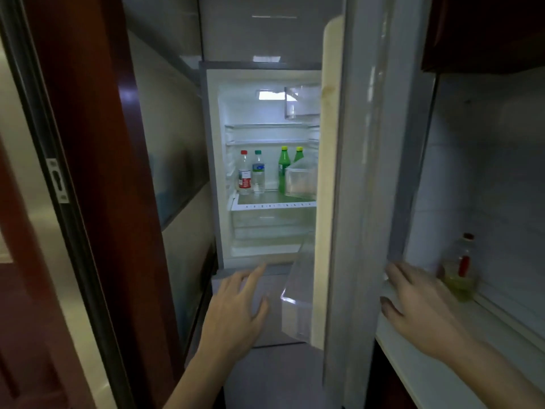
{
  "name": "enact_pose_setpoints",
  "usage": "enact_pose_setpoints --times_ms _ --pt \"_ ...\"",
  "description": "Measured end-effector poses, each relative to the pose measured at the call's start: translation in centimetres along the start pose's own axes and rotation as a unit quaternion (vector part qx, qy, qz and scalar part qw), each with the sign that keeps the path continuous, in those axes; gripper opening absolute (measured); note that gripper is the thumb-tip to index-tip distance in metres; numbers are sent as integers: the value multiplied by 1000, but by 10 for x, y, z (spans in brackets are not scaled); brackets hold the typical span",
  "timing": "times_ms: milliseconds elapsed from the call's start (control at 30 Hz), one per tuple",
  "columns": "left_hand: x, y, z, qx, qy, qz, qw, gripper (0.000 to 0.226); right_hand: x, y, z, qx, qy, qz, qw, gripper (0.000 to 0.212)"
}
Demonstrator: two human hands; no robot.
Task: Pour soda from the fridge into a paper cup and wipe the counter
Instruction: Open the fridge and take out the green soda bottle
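the second green bottle (pixel 299 155) is half hidden behind a clear door bin (pixel 300 180); we see only its yellow cap and shoulder. the labels are too small and soft for us to read. the red-capped bottle (pixel 244 174) wears a white and red label and the teal-capped bottle (pixel 258 172) a blue one, but we can make out no brand. the counter (pixel 442 364) at right is cut off by the frame, and the bottle on it (pixel 460 270), with a red cap and yellowish liquid low inside, is blurred.

the soda, as we take it, is in the first green bottle (pixel 283 169) and its twin. they stand on the lit shelf of the open fridge (pixel 212 143), right of the two clear bottles. we cannot tell whether the clear drawer (pixel 265 225) below holds anything.

the left hand (pixel 236 308) is held out toward the fridge, fingers spread, holding nothing. the right hand (pixel 418 302) lies with loose, straight fingers against the edge of the open door (pixel 354 172).
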State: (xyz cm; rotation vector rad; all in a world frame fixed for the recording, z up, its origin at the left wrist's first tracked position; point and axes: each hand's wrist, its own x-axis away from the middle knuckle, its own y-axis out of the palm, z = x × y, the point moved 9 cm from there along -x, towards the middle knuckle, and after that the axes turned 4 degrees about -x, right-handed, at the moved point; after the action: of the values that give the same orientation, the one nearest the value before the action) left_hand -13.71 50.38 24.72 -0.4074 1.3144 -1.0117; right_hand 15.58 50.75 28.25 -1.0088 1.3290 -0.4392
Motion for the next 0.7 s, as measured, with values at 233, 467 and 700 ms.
enact_pose_setpoints --times_ms 233,467,700 --pt "1 13 15 17 44 -25 999 58 73 -30 58 -44 195 29 979 63" --pt "1 39 49 29 91 -57 994 53 116 -53 73 -15 192 57 980 89" --pt "-7 89 139 14 221 -114 968 61 124 -59 72 -27 213 -4 977 88"
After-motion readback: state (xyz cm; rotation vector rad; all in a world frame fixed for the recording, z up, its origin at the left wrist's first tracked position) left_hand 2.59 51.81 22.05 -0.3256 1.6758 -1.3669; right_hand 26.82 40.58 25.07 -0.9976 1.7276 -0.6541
